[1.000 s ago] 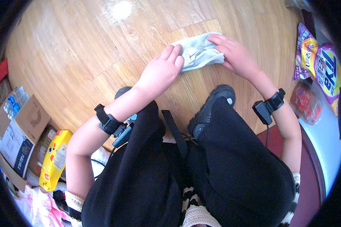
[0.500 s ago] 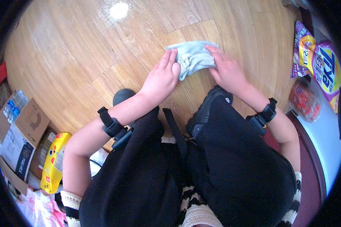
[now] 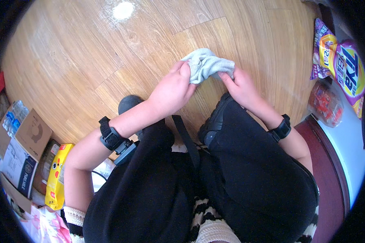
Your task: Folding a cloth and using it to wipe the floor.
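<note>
A pale grey-green cloth (image 3: 207, 64), bunched and creased, stretches between my two hands above the wooden floor (image 3: 150, 44). My left hand (image 3: 175, 90) is closed around its left end, the thumb lying over the fabric. At the cloth's right end, my right hand (image 3: 241, 87) grips it with the thumb in front and the fingers mostly hidden behind. Black straps with small devices are fastened on both forearms. Below the hands are my bent knees in black trousers (image 3: 255, 162) and my dark shoes (image 3: 217, 117).
On the left stand an opened cardboard box (image 3: 32, 131) with bottles, a yellow package (image 3: 59, 176) and pink-white fabric (image 3: 48, 224). Along the right lie a purple-yellow detergent bag (image 3: 346, 69) and a clear bag of red items (image 3: 326, 105), beside a dark red edge (image 3: 322, 162).
The cloth lay spread on the floor under both hands with fingers stretched out. Now it is gathered up, and both hands have closed on its ends, drawn slightly nearer to me.
</note>
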Tool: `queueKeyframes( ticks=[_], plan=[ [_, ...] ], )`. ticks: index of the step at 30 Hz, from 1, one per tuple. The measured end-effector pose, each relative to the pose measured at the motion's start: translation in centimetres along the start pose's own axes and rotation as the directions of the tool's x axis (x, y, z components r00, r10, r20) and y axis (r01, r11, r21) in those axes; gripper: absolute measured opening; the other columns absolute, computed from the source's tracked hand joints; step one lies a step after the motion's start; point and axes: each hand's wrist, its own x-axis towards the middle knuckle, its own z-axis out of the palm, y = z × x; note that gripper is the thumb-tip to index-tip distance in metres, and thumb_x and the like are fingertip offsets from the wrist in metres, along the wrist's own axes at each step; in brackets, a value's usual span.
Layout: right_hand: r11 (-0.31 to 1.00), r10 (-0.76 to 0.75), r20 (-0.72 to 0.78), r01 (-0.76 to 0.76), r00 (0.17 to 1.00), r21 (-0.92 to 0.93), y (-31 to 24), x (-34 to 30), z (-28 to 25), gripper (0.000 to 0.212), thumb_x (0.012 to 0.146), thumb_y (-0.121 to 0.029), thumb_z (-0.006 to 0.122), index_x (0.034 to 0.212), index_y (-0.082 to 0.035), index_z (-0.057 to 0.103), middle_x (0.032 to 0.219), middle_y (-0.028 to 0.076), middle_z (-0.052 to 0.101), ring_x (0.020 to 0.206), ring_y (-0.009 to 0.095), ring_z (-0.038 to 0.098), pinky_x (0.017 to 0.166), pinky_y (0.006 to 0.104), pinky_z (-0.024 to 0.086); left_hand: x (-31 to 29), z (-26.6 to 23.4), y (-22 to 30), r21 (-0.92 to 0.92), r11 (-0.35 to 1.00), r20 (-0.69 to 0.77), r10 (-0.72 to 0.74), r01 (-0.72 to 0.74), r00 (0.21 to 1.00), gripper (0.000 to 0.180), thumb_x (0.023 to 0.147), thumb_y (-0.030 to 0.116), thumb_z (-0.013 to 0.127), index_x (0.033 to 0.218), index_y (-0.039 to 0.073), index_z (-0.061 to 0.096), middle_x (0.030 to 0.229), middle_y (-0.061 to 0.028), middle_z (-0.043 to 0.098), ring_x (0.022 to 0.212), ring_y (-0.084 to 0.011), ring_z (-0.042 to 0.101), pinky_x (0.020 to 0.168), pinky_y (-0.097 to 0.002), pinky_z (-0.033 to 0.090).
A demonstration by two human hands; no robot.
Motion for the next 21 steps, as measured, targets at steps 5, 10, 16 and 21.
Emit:
queueKeyframes(
  ticks=[5,10,16,21],
  plan=[
    [0.971,0.056,-0.028,-0.048,0.998,0.233,0.2,0.0,1.0,0.035,0.092,-0.027,0.05,0.112,0.001,0.055,0.103,0.015,0.064,0.098,0.024,0.061,0.086,0.034,0.045,0.4,-0.3,0.6,-0.127,0.973,0.129,-0.177,0.193,0.976,0.038,0.086,0.013,0.053,0.115,-0.007,0.04,0.11,-0.0258,0.051,0.105,-0.0409,0.051,0.09,-0.0391,0.043],
    [0.85,0.178,-0.027,-0.14,0.984,0.508,1.5,0.5,2.5,0.036,0.094,-0.029,0.049,0.113,0.0,0.056,0.107,0.01,0.063,0.1,0.018,0.058,0.089,0.0313,0.043,1.3,0.2,-0.4,-0.546,0.792,0.184,-0.203,0.271,0.962,0.043,0.089,0.018,0.053,0.127,0.0,0.04,0.115,-0.0109,0.055,0.11,-0.0213,0.051,0.095,-0.0316,0.038],
    [0.382,0.317,0.093,-0.217,0.944,0.898,-0.2,0.6,2.4,0.036,0.094,-0.028,0.048,0.12,-0.003,0.05,0.116,0.007,0.057,0.106,0.018,0.056,0.091,0.0328,0.043,2.4,-0.2,0.8,-0.747,0.468,0.341,-0.341,0.472,0.876,0.043,0.089,0.021,0.053,0.128,0.003,0.043,0.118,-0.0072,0.054,0.11,-0.0166,0.05,0.096,-0.0308,0.038],
    [0.096,0.215,0.206,-0.231,0.954,0.968,1.6,1.3,1.2,0.038,0.094,-0.027,0.049,0.123,-0.002,0.045,0.12,0.009,0.054,0.108,0.02,0.055,0.093,0.0368,0.045,3.6,-0.8,2.3,-0.749,0.343,0.403,-0.444,0.567,0.8,0.047,0.088,0.025,0.054,0.128,0.002,0.043,0.119,-0.0083,0.054,0.111,-0.0185,0.05,0.096,-0.0332,0.038]
  ],
)
